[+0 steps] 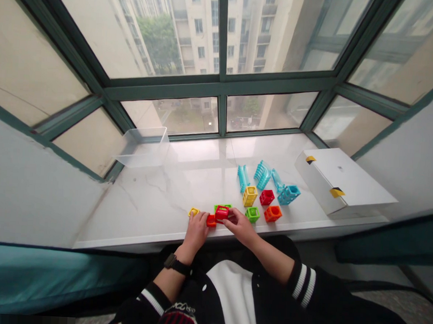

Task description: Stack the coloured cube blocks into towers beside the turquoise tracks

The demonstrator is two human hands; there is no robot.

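Note:
My right hand [241,227] pinches a red openwork toy block [221,212] between thumb and fingers. The block is just above and right of an orange block [211,220], near the front edge of the sill. My left hand [197,229], with a dark watch on its wrist, is closed over the orange block's left side. At its fingertips a yellow block [193,212] shows in part. Behind the red block lies a green block [227,206], mostly covered. Whether these blocks are joined, I cannot tell.
To the right stand a yellow block [250,196], a red block [267,197], a green block [252,214], an orange block [273,214] and a blue block [289,195]. Blue curved track pieces [262,175] lie behind. A clear plastic bin [144,151] is back left, a white box [346,181] right.

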